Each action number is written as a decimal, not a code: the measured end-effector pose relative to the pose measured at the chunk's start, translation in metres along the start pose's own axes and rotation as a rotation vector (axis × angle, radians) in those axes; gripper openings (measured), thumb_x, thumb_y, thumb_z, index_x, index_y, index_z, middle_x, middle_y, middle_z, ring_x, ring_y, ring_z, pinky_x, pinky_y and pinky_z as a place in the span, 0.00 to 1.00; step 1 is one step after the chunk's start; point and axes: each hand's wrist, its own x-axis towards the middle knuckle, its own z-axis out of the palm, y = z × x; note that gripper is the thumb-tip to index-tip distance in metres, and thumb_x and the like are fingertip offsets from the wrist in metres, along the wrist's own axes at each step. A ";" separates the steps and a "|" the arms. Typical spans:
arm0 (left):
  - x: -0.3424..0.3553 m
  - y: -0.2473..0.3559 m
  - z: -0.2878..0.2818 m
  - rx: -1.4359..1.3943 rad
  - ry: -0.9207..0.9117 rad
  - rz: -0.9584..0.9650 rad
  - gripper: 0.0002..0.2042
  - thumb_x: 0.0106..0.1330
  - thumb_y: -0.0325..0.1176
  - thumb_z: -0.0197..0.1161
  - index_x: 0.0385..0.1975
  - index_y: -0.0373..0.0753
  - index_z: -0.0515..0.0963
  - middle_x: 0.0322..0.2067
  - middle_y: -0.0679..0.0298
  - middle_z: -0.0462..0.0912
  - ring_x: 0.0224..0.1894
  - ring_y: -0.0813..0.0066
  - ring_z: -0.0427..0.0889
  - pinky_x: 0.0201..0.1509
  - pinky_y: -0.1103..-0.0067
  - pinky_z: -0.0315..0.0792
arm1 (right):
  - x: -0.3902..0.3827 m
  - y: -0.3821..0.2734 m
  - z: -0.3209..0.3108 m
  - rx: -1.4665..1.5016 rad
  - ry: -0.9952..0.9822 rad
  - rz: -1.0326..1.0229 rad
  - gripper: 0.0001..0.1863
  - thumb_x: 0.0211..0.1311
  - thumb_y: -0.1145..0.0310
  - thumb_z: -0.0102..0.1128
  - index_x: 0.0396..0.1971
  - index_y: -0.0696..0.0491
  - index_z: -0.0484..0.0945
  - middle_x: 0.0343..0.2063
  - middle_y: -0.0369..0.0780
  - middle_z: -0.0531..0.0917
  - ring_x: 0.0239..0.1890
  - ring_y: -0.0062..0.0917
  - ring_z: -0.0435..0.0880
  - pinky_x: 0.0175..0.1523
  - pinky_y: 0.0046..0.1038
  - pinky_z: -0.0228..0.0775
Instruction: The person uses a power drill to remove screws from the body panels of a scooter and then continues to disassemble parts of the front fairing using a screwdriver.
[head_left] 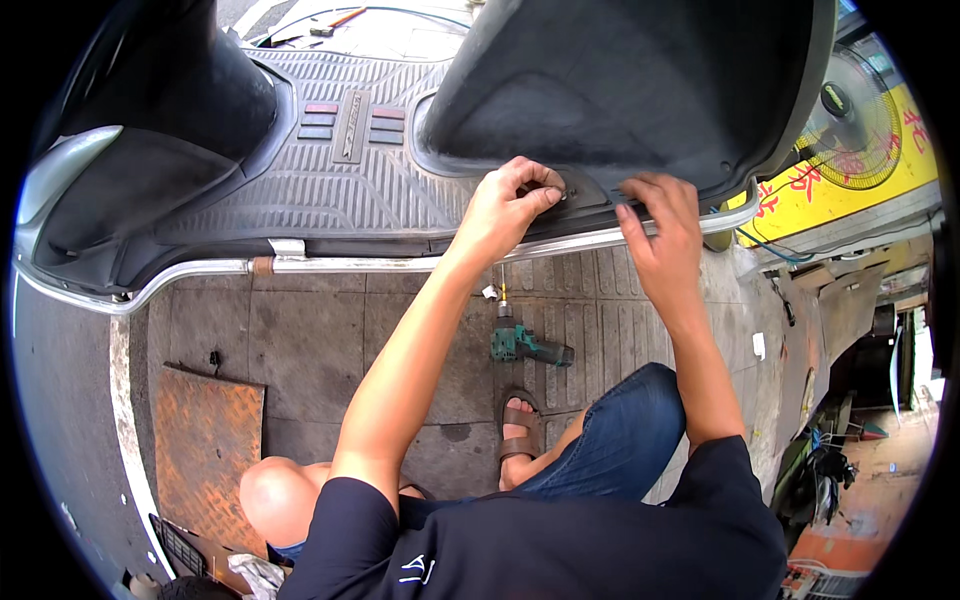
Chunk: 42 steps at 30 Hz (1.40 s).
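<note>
A scooter's grey ribbed footboard mat (pixel 330 190) stretches across the far side, with a black plastic body panel (pixel 600 90) rising from it on the right. My left hand (pixel 512 208) is closed at the mat's right end, thumb and forefinger pinched together. Whatever is between these fingertips is too small or hidden to name. To its right, my right hand (pixel 662 225) rests its fingertips on the panel's lower edge, thumb apart from the fingers. A silver metal side rail (pixel 380 264) passes just below both hands.
On the paved ground below the rail lies a green and black cordless drill (pixel 520 345) with a long bit. A rusty metal plate (pixel 208 450) lies at the lower left. A round fan (pixel 850 120) stands beside a yellow sign (pixel 912 160) at the right.
</note>
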 end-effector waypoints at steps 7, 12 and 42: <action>0.018 -0.013 0.007 0.135 -0.074 0.075 0.06 0.63 0.27 0.64 0.36 0.32 0.81 0.35 0.62 0.79 0.42 0.73 0.78 0.50 0.77 0.71 | 0.008 -0.006 0.016 -0.276 -0.100 -0.085 0.14 0.51 0.69 0.68 0.39 0.56 0.81 0.45 0.38 0.81 0.52 0.35 0.75 0.60 0.40 0.63; 0.026 -0.009 0.002 0.105 -0.193 0.094 0.05 0.64 0.24 0.63 0.36 0.30 0.80 0.37 0.61 0.78 0.43 0.72 0.78 0.50 0.76 0.71 | 0.009 -0.005 0.022 -0.269 -0.120 -0.068 0.14 0.49 0.70 0.69 0.38 0.56 0.81 0.44 0.38 0.80 0.51 0.34 0.76 0.60 0.39 0.63; 0.040 0.007 -0.010 0.520 -0.217 0.474 0.11 0.61 0.23 0.66 0.43 0.34 0.78 0.41 0.59 0.79 0.41 0.62 0.82 0.45 0.71 0.77 | 0.008 -0.013 0.029 0.118 -0.027 0.131 0.09 0.55 0.74 0.64 0.38 0.53 0.81 0.33 0.38 0.84 0.43 0.34 0.79 0.53 0.37 0.67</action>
